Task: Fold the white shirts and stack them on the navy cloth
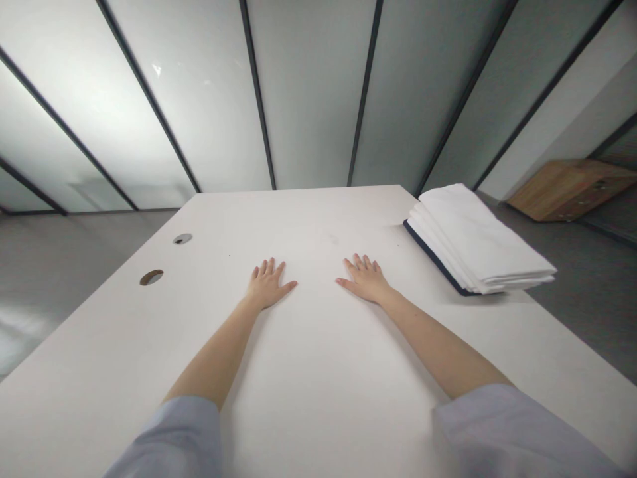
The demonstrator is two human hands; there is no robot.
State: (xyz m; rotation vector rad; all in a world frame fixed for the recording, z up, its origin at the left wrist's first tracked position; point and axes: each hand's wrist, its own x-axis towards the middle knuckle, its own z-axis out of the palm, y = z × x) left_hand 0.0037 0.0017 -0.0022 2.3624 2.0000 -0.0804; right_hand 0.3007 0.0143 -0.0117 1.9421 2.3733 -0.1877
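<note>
My left hand (267,285) lies palm down on the white table (308,372), fingers spread and nothing in it. Palm down as well, my right hand (365,279) rests a short way to its right, also with spread fingers and holding nothing. Farther right, near the table's edge, sits a stack of folded white cloths (482,232). Beneath them a dark navy layer (432,259) shows along the left side; I cannot tell what it is. The stack is apart from my right hand.
Two round holes pierce the tabletop at the left, a farther one (182,239) and a nearer one (151,277). Frosted glass panels (308,93) with dark frames stand beyond the far edge. A wooden cabinet (567,189) is on the floor at the right.
</note>
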